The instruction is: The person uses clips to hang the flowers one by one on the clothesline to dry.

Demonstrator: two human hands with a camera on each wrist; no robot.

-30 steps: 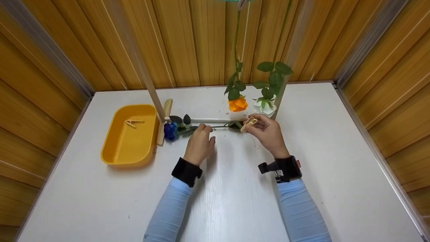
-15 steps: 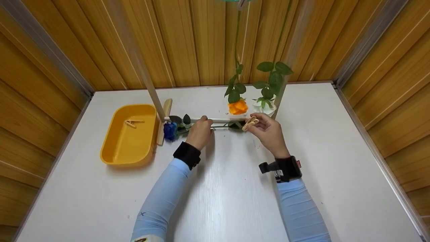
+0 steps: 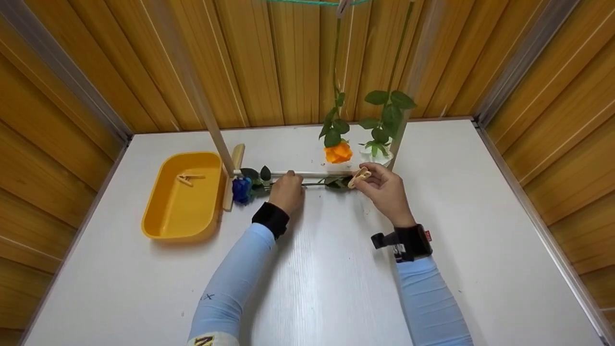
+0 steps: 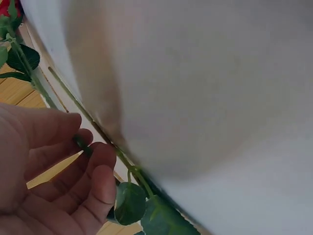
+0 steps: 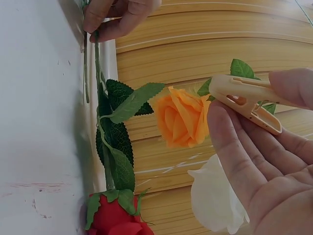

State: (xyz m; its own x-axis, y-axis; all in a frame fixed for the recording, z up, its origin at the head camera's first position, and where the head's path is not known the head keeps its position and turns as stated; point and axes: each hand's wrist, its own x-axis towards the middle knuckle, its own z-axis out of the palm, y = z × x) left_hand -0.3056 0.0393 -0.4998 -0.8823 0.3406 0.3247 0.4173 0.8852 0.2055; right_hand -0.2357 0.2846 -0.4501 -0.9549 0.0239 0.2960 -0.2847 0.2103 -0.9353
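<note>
My left hand pinches the green stem of a red rose between thumb and fingers. In the head view the red bloom is hidden behind my right hand, and only its leaves show. A blue rose lies just left of my left hand; its stem runs alongside the red rose's stem in the left wrist view. My right hand holds a beige clothespin by one end, thumb on top and fingers beneath, close over the red rose.
An orange rose and a white rose hang upside down behind my right hand. A teal line crosses above. On the left, a yellow tub contains another clothespin. Wooden posts rise beside the roses.
My left hand has reached slightly forward, and its fingers have closed on the red rose's stem. My right hand stays nearly still with the clothespin. The head view has tilted slightly upward.
</note>
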